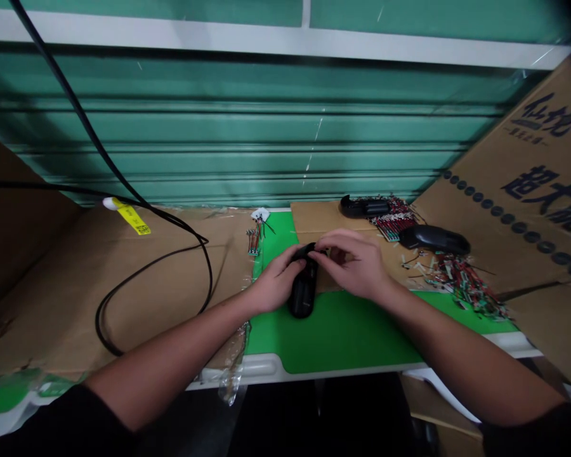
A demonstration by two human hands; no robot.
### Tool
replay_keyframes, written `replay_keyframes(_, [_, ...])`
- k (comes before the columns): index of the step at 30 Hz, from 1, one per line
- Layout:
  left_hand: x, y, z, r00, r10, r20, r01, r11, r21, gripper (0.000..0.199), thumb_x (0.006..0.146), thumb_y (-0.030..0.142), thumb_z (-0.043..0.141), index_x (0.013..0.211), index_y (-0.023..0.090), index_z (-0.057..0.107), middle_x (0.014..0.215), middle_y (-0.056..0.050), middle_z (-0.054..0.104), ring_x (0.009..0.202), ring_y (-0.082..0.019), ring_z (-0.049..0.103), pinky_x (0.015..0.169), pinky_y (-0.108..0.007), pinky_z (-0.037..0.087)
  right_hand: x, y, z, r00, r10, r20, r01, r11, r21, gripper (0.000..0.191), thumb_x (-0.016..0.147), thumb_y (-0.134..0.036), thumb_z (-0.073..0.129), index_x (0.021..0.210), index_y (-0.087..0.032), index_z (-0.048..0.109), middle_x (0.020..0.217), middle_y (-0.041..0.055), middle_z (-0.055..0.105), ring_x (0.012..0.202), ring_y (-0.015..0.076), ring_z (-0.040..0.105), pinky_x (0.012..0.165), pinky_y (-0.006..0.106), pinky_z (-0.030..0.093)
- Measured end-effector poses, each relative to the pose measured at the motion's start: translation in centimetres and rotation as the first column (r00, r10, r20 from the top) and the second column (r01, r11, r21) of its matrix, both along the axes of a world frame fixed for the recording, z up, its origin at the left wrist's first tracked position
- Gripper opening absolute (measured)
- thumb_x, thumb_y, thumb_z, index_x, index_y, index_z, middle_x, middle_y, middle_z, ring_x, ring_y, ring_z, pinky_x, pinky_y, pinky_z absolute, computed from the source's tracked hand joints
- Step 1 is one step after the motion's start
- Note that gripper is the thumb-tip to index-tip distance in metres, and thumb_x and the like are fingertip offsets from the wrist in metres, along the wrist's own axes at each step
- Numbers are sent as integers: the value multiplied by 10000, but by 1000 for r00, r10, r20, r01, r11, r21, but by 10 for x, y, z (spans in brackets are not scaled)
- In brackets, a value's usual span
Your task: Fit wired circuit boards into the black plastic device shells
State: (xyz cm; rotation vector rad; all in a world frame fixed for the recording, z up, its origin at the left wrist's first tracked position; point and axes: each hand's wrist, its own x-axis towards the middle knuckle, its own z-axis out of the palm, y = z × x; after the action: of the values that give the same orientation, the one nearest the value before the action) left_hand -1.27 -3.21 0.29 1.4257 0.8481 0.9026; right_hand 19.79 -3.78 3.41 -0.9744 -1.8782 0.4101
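Note:
A long black plastic casing (303,295) lies upright in the picture on the green table mat (347,330). My left hand (276,279) is closed on its upper left side, with the thumb across the casing. At the casing's top end, my right hand (354,261) pinches with thumb and index finger; whatever is between those fingertips is too small to make out. To the right rest two more black casings, one open (361,207) and one with its rounded side up (434,239).
Small wired circuit boards lie in piles at the right (471,282) and behind the hands (254,241). Black cables (211,273) with a yellow tag (134,218) loop over cardboard (171,285) at left. A cardboard box (518,190) stands at right.

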Motion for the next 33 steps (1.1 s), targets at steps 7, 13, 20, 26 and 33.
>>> replay_keyframes(7, [2, 2, 2, 1000, 19, 17, -19, 1000, -15, 391, 960, 373, 642, 1291, 178, 712, 1171, -68, 739, 1111, -257, 632, 1005, -372, 518, 12, 6, -3, 970, -14, 244, -54, 962, 267, 173, 1056, -240, 647, 1149, -240, 792, 1126, 106, 745, 951, 221, 744, 819, 355, 615])
replay_keyframes(13, [3, 4, -2, 998, 65, -15, -65, 998, 7, 361, 937, 355, 629, 1234, 164, 704, 1096, -58, 732, 1054, -246, 631, 948, -354, 530, 13, 6, -7, 929, -40, 368, -56, 968, 246, 211, 1092, -207, 586, 1213, -191, 758, 1125, 129, 749, 944, 231, 739, 836, 357, 613])
replay_keyframes(20, [3, 5, -3, 996, 74, -41, -73, 997, 23, 328, 938, 345, 621, 1203, 173, 707, 1058, -48, 727, 1029, -240, 635, 919, -344, 533, 13, 6, -11, 930, -70, 361, -40, 957, 289, 196, 1107, -234, 603, 1199, -216, 776, 1116, 107, 780, 922, 220, 759, 809, 339, 618])
replay_keyframes(26, [3, 6, -7, 997, 73, 4, -73, 997, -23, 339, 932, 363, 645, 1204, 174, 715, 1050, -46, 729, 997, -231, 643, 901, -342, 533, 13, 3, -8, 879, -107, 465, -36, 956, 290, 226, 1107, -273, 613, 1242, -211, 784, 1163, 122, 779, 954, 235, 764, 803, 353, 619])
replay_keyframes(33, [3, 6, -5, 998, 67, 1, -67, 998, -12, 349, 936, 347, 644, 1227, 165, 701, 1078, -55, 729, 1031, -237, 641, 928, -350, 538, 12, 1, -7, 875, -87, 477, -71, 950, 304, 248, 1104, -225, 576, 1240, -191, 780, 1157, 132, 792, 976, 253, 766, 811, 375, 620])
